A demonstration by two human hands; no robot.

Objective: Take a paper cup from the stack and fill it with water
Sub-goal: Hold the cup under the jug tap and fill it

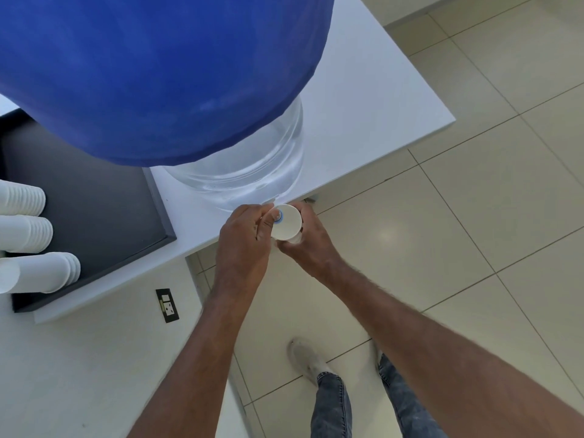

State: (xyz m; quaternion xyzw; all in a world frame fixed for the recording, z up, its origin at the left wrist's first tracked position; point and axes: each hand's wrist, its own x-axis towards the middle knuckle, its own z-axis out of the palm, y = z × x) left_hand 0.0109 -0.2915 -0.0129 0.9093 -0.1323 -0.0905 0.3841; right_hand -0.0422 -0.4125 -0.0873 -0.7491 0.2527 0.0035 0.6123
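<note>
Your right hand (pixel 311 240) grips the white paper cup (pixel 286 226) upright just off the white counter's (pixel 379 99) front edge, mouth directly beneath the small blue tap (pixel 278 215). Your left hand (pixel 245 238) pinches that tap, touching the cup's left rim.

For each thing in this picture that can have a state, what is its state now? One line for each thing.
Paper cup: upright, held under the tap; water level cannot be told.
Tap: over the cup's mouth; flow not visible.
Right hand: wrapped around the cup.
Left hand: fingers at the tap.
Water jug: upright on the white counter, blue cover on top.
Cup stacks: three, lying on their sides on the dark tray.
</note>
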